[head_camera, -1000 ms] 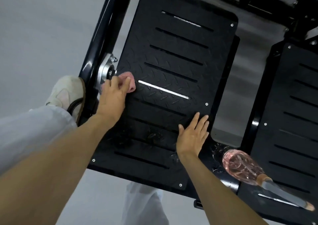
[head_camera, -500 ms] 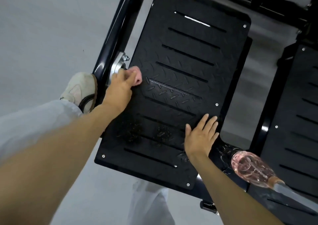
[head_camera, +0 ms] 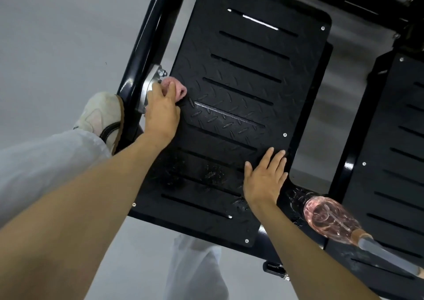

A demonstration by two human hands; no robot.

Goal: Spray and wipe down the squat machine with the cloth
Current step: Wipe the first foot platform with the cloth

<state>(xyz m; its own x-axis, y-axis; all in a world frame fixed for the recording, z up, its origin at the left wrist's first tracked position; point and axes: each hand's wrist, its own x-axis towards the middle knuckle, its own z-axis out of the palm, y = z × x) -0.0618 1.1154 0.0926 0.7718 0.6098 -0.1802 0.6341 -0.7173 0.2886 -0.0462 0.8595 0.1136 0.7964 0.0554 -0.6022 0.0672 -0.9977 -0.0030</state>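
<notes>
The left hand [head_camera: 161,114] is gripping the bunched pink cloth [head_camera: 177,88] at centre left of the frame, its fingers curled over it and pressing it onto the left edge of the black tread footplate [head_camera: 241,70], just beside the silver bearing mount [head_camera: 149,86]. The right hand [head_camera: 263,180] is lying flat with straight fingers on the plate's lower right part, holding nothing (probably bracing).

From the cloth, the bulk of the plate is stretching away to the right and toward the top of the frame, its long axis running from bottom centre to upper right, with the slots crossing that axis. So the next stroke is likely calling for a sweep rightward across the treads. Damp-looking smears are showing on the lower part of the plate, between the two forearms. The spray bottle [head_camera: 330,219] is lying at lower right, much nearer the right hand than the left.
</notes>
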